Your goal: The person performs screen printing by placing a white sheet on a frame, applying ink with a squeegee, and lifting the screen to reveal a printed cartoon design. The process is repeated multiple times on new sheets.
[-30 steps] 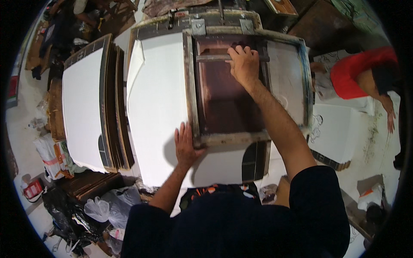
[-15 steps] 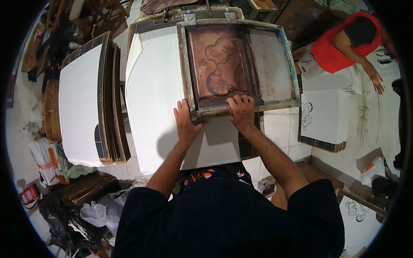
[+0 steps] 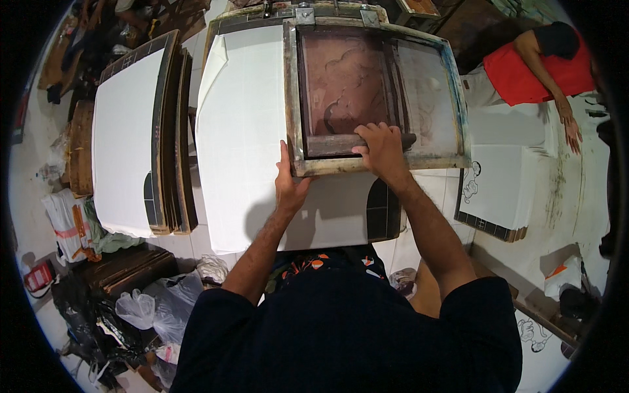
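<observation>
The right hand curls closed around the squeegee at the near end of the frame, the left hand, half open, touches the frame's near left corner, cloth spreads beneath that hand, and a line-drawn figure marks the stack farther right.

A matt, mostly smooth finish is shown by the white cloth sheet, creased at one folded corner. The screen frame and squeegee are seen as worn, stained wood; a slight sheen is carried by the reddish-brown mesh. Glossy, wrinkled plastic is recognised in the clear bag.
</observation>
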{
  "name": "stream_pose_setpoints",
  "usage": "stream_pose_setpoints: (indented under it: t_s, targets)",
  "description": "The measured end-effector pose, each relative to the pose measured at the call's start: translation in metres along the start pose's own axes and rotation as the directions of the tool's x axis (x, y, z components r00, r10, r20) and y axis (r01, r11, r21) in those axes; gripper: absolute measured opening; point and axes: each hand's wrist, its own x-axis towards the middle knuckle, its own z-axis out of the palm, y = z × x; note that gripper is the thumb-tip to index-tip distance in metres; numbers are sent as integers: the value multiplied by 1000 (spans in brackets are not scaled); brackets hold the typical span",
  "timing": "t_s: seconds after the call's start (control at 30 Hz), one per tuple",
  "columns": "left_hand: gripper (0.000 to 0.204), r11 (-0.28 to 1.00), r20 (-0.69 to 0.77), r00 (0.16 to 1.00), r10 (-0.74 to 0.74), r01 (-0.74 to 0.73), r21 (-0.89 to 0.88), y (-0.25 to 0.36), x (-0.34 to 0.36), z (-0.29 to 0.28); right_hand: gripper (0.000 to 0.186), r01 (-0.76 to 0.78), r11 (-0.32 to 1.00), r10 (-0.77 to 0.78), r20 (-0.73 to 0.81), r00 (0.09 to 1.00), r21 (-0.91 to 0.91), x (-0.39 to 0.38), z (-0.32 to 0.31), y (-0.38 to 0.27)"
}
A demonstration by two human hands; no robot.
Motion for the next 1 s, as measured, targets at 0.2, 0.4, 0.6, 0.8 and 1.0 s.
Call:
stream_pose_setpoints:
  t_s: [0.2,0.4,0.6,0.8,1.0]
  targets:
    - [114,994,-59,996,-68,73,86,5,-2,0,29,99,995,-103,-169,980,-32,72,12,38]
    - [118,982,6,996,-92,90,164,3,-1,-4,30,51,995,-71,-265,962,-80,257,19,115]
    - [115,974,8,999,-46,43,223,1,-2,-6,33,1,997,-24,-292,956,-78,253,29,113]
    - [110,981,-1,1000,5,-5,195,-5,-4,-5,37,3,999,7,-217,976,49,42,19,26]
    - [110,996,-4,998,65,-65,58,27,7,-9,40,-46,999,41,-255,966,-14,-60,3,-35]
